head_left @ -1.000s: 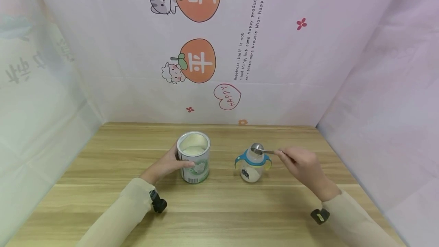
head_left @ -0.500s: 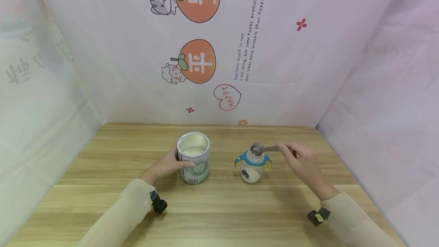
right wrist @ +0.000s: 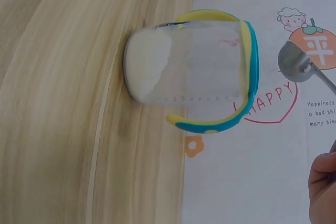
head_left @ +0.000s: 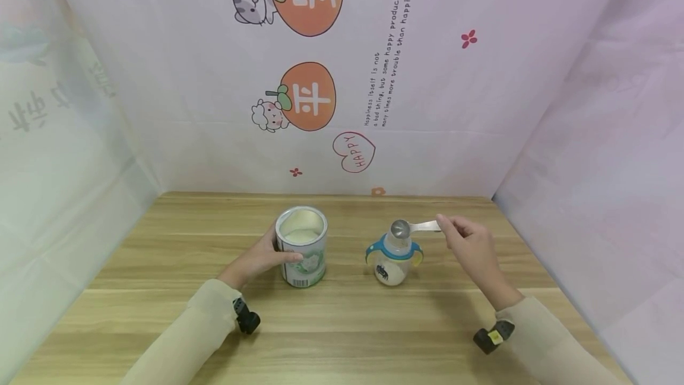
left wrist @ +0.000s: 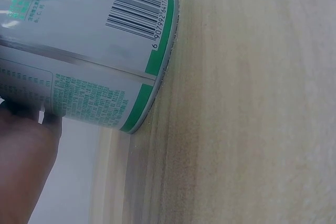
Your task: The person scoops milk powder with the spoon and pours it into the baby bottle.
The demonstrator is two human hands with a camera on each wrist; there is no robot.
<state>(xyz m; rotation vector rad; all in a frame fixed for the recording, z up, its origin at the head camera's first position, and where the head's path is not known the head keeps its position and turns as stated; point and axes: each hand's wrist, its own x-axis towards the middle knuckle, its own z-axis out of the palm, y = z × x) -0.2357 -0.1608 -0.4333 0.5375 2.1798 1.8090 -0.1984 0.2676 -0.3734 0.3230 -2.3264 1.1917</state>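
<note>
My left hand (head_left: 260,259) grips an open milk powder can (head_left: 311,260), thumb across its front. Pale powder lies inside the can. In the left wrist view the can (left wrist: 79,30) stands on the tabletop, barcode showing. To its right stands a clear baby bottle (head_left: 392,271) with a blue and yellow two-handled collar. White powder fills the lower part of the bottle (right wrist: 149,59) in the right wrist view. My right hand (head_left: 474,248) pinches the handle of a metal measuring spoon (head_left: 426,226). Its grey bowl is just above the bottle's mouth, with no powder visible in it.
A wooden table (head_left: 342,337) carries the can and bottle. White printed cloth (head_left: 427,153) hangs behind it and along both sides. Small black cameras are strapped to both wrists.
The spoon has turned, so its bowl now faces more toward the head camera, and it has risen slightly. My right hand has shifted with it. The left hand and the can stay put.
</note>
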